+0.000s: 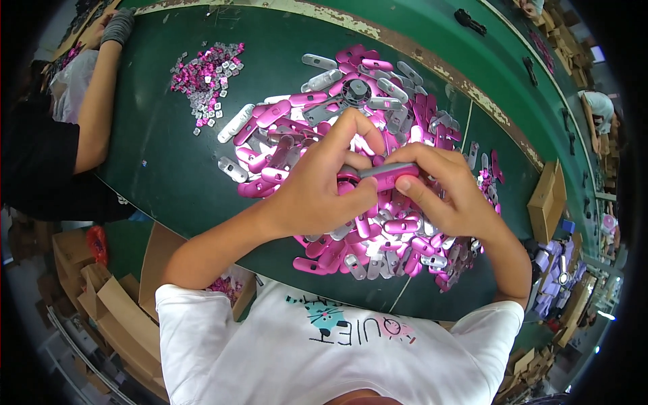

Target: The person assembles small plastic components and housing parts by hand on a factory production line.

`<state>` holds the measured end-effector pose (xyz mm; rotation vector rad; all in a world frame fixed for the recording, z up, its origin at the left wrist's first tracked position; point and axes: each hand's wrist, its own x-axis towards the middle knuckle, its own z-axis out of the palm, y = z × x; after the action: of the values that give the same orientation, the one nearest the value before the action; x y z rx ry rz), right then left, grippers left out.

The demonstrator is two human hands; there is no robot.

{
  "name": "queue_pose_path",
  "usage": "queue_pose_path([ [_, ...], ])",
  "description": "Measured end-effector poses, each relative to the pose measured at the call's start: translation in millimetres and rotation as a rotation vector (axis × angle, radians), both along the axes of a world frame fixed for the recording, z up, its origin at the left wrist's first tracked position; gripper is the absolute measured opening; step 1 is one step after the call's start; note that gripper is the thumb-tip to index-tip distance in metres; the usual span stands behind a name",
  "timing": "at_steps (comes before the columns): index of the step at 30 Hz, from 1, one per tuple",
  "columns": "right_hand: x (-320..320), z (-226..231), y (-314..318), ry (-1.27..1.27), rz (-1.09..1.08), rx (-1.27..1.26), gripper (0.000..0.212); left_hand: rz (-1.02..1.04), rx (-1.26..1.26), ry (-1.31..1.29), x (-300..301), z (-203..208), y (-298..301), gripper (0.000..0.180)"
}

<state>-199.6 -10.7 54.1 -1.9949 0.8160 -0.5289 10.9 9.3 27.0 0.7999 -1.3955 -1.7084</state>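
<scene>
A long, magenta-and-grey plastic casing (397, 175) is lying crosswise, its long axis running left–right; left hand (324, 185) and right hand (445, 192) are gripping it.

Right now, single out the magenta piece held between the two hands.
The grey-topped magenta piece, held by the left hand and the right hand; the loose magenta pieces around it lie heaped on the green table.

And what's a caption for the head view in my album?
Left hand and right hand hold a pink-gray piece over a heap of shiny parts on a green table.
</scene>
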Motion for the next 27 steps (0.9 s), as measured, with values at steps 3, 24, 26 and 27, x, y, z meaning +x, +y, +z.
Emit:
queue_pose_path([
  [3,-2,-7,6,-0.063,-0.032,0.024,0.014,-0.014,0.008,-0.025,-5,0,2,0.034],
  [24,-23,2,-51,-0.218,-0.030,0.489,0.021,0.242,-0.723,-0.443,3,-6,-4,0.085],
  [26,-36,-9,-111,-0.266,-0.274,0.144,0.021,0.479,-0.993,-0.556,7,-3,-19,0.093],
  [27,-41,-12,-149,-0.043,-0.392,-0.248,0.022,0.542,-0.919,-0.594,11,-5,-19,0.084],
])
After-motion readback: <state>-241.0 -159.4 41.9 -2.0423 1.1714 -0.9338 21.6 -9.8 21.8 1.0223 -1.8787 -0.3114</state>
